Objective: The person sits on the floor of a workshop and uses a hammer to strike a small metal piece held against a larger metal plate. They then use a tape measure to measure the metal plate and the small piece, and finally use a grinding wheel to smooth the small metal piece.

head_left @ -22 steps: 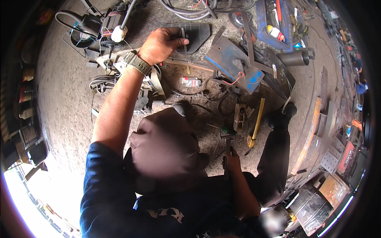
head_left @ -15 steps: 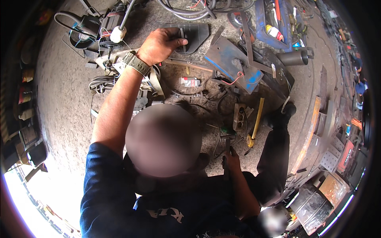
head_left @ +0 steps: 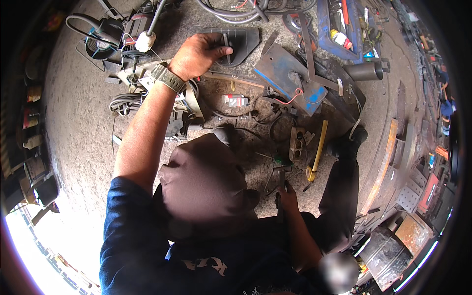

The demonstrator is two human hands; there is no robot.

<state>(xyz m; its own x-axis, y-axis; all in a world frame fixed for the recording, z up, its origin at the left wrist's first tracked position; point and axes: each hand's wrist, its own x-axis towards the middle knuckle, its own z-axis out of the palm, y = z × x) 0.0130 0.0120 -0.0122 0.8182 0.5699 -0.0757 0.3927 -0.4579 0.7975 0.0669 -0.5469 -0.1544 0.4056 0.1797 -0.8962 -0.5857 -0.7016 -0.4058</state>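
My left hand [head_left: 194, 56], with a watch strap at the wrist, reaches out to a dark flat metal plate [head_left: 249, 45] with pale lines marked on it. Its thumb and fingers pinch a short metal rod [head_left: 226, 43] against the plate's surface. Lower down, beside my bent leg, my right hand [head_left: 289, 199] is wrapped round a dark, narrow metal bar-like tool [head_left: 281, 181]. Most of that tool is hidden by the hand and leg, so its kind does not show.
Blue-stained steel plate [head_left: 280, 69] lies right of the marked plate, near a steel tube [head_left: 363, 72] and a blue tool crate [head_left: 322, 37]. Closer in are a small red-and-white box [head_left: 236, 101], a block with holes [head_left: 296, 142] and a yellow-handled tool [head_left: 320, 142]. Cables [head_left: 231, 14] curl at the far side.
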